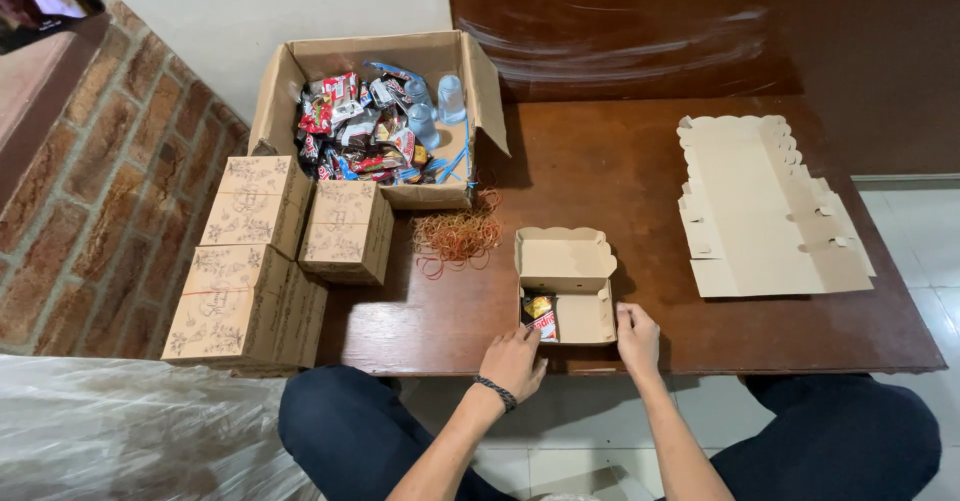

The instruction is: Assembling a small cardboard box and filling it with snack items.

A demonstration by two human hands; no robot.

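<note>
A small open cardboard food box (583, 322) with its lid flipped back sits near the front edge of a low brown wooden table (640, 201). A snack packet (541, 314) lies in the box's left side. My left hand (513, 361) rests at the box's front left corner, fingertips touching the packet. My right hand (637, 337) touches the box's front right corner. Neither hand is lifting anything.
A large open carton (480, 91) full of snack packets and small water cups stands at the back left. A pile of rubber bands (457, 235) lies in front of it. Closed patterned boxes (255, 261) are stacked at the left. Flat unfolded boxes (765, 211) lie at the right.
</note>
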